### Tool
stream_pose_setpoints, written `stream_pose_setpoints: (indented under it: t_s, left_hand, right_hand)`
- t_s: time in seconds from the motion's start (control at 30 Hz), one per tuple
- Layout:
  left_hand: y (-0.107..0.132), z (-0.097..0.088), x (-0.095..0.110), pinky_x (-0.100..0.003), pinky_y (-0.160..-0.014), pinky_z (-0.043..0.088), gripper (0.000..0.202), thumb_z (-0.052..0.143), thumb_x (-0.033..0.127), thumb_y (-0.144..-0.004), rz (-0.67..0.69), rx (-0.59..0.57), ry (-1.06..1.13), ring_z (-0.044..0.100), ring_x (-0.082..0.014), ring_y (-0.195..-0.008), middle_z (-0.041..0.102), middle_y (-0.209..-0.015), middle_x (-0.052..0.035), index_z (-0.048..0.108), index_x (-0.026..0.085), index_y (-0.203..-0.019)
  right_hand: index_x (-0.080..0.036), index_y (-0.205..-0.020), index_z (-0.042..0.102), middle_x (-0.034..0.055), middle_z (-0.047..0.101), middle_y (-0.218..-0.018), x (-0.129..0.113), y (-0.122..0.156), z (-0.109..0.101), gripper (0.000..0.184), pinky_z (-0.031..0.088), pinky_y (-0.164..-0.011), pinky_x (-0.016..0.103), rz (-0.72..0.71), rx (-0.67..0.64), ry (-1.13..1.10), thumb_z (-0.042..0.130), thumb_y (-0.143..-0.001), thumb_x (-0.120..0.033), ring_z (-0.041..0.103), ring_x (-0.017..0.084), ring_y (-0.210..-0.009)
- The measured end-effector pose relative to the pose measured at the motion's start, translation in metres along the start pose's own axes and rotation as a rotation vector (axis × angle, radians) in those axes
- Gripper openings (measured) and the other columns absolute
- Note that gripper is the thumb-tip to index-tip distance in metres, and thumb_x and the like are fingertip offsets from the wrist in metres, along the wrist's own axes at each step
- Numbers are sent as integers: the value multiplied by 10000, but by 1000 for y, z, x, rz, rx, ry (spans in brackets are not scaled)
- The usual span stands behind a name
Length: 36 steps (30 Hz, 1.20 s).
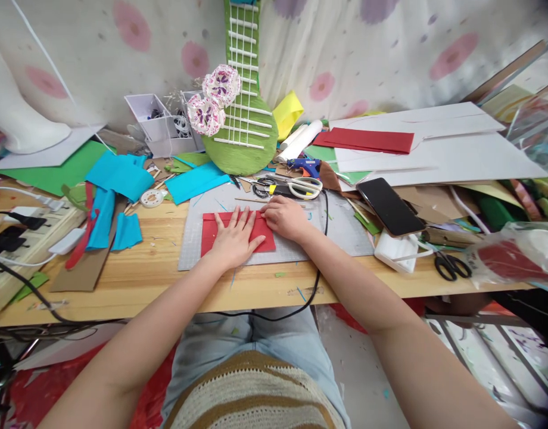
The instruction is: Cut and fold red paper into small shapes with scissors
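A red sheet of paper point(210, 234) lies folded on a grey cutting mat point(341, 229) on the wooden table. My left hand point(233, 238) rests flat on it, fingers spread and stretched out. My right hand point(285, 217) sits at the paper's upper right corner with its fingers curled and pressed down on the fold. Both forearms reach in from the bottom of the view.
Behind the mat lie scissors point(303, 187), a blue glue gun point(304, 165) and a green cardboard guitar point(245, 128) with paper flowers. A black phone point(389, 207) lies right of the mat, black scissors point(450, 265) further right. Blue paper scraps point(120, 176) and a power strip point(15, 238) are at the left.
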<state>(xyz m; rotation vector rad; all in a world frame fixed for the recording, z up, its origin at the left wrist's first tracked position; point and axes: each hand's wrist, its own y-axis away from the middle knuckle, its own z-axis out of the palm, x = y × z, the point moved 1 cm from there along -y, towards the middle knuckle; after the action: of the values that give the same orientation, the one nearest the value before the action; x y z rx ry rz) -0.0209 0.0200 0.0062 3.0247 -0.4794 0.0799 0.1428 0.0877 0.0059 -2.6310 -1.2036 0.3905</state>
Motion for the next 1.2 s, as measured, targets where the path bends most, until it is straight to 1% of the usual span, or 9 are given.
stream_pose_setpoints:
  t_s: [0.17, 0.33, 0.5, 0.63, 0.7, 0.77, 0.87, 1.0, 1.2]
  left_hand:
    - [0, 0, 0, -703, -1029, 7, 714, 204, 599, -891, 2, -5, 10, 78, -329, -1413, 138, -1537, -101, 184, 186, -1473]
    - [-2, 1, 0, -701, -1020, -48, 730, 265, 602, -880, -8, -12, 82, 61, -326, -1415, 146, -1532, -105, 212, 168, -1465]
    - [-1, -7, -29, -559, -1111, 21, 704, 413, 549, -848, 41, -54, 496, 138, -263, -1412, 189, -1523, -72, 271, 210, -1449]
    - [-1, -26, -79, -369, -1082, 314, 487, 340, 373, -907, -232, 304, 1018, 374, -190, -1323, 422, -1430, -74, 452, 170, -1336]
    - [-2, -38, -94, -356, -1066, 342, 422, 373, 294, -890, -405, 475, 1107, 444, -180, -1268, 510, -1359, -81, 514, 129, -1251]
    - [-3, -48, -96, -350, -1066, 342, 400, 451, 246, -838, -444, 562, 1109, 463, -175, -1246, 540, -1324, -87, 534, 98, -1201]
    - [-6, -48, -71, -358, -1068, 341, 496, 517, 267, -788, -164, 361, 967, 433, -193, -1275, 485, -1377, -103, 491, 108, -1257]
    - [-5, -24, -33, -441, -1146, 111, 591, 443, 391, -855, 146, 42, 368, 197, -235, -1399, 312, -1486, -123, 388, 114, -1374]
    - [3, -1, -37, -425, -1148, 80, 617, 262, 451, -932, 238, -35, 44, 117, -213, -1416, 185, -1527, -110, 230, 128, -1458]
  right_hand:
    - [-156, -883, 719, 71, 687, -1017, -3, 0, -5, 220, 407, -863, 367, 13, -23, -4, 514, -809, -185, 522, 231, -976]
    - [-132, -909, 679, 112, 667, -959, -12, 3, -6, 322, 396, -847, 371, 26, -44, 66, 489, -875, -390, 522, 239, -949]
    - [-123, -972, 645, 136, 632, -1008, -17, 7, 2, 339, 371, -863, 376, -22, -47, 172, 425, -919, -375, 497, 249, -995]
    - [-121, -953, 640, 139, 616, -1012, -19, 7, 6, 315, 354, -883, 373, -44, -52, 196, 405, -930, -328, 483, 247, -1015]
    - [-121, -945, 639, 140, 612, -1007, -19, 6, 5, 304, 350, -887, 372, -53, -59, 202, 405, -930, -314, 481, 245, -1009]
    - [-119, -943, 638, 141, 610, -1011, -20, 5, 3, 301, 349, -887, 372, -63, -70, 214, 404, -930, -308, 480, 244, -1003]
    - [-115, -940, 637, 146, 607, -1013, -21, 5, 1, 303, 351, -880, 373, -77, -89, 232, 401, -930, -305, 481, 245, -993]
    - [-113, -938, 637, 139, 609, -979, -23, 5, -2, 305, 354, -874, 372, -79, -96, 238, 387, -933, -288, 487, 245, -973]
    - [-112, -943, 635, 144, 604, -1000, -24, 5, -3, 301, 350, -882, 366, -74, -99, 227, 381, -934, -275, 485, 240, -973]
